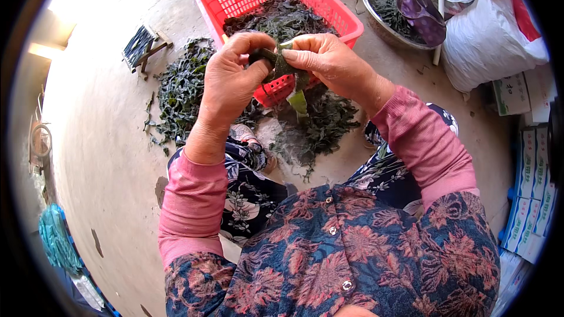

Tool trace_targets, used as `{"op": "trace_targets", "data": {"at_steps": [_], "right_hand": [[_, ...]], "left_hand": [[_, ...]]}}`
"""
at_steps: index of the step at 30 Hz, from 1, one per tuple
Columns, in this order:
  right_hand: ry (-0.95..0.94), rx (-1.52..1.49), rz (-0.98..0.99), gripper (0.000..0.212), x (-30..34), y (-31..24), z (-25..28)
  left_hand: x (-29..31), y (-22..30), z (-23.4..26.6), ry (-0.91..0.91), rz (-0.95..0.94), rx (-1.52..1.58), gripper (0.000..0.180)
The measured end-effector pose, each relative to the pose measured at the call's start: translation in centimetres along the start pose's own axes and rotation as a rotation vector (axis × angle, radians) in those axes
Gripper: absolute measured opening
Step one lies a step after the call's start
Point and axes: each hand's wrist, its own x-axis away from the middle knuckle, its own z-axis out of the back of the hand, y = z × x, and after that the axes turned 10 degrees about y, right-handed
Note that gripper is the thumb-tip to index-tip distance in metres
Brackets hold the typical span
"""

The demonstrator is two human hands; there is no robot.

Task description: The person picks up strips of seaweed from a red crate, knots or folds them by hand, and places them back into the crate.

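Note:
Between my two hands, above the near end of a red plastic basket point(346, 14), is a dark green strip of seaweed point(298, 104). My left hand point(232, 79) pinches its darker, folded end between thumb and fingers. With thumb and forefinger, my right hand point(341, 67) grips the same strip close by, and a lighter green tail hangs below. Dark seaweed point(282, 14) fills much of the basket. A loose pile of seaweed point(185, 91) lies on the floor to the left, and another heap point(320, 126) sits between my feet.
A small folding stool point(144, 50) stands at the left. At the back right are a metal basin point(385, 26) with seaweed and a purple cloth-like item, a white pole point(439, 12) and a full white sack point(487, 38). Stacked boxes point(529, 194) line the right edge.

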Motion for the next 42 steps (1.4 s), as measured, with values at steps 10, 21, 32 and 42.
{"op": "trace_targets", "data": {"at_steps": [10,21,32,42], "right_hand": [[-0.016,0.24,0.11,0.022,0.0,0.5,-0.7],[-0.123,0.149,-0.115,0.02,-1.0,2.7,-2.2],[0.068,0.958,0.415,0.013,-5.3,7.8,-3.2],[-0.21,1.442,0.285,0.012,-5.1,8.4,-3.6]], "left_hand": [[1.2,0.1,1.2,-0.038,0.4,0.201,0.02],[1.2,-1.8,3.5,0.0,0.484,0.156,0.02],[0.5,-9.8,10.0,0.455,0.485,-0.379,0.01],[0.7,-13.7,9.0,0.185,0.3,-1.378,0.019]]}}
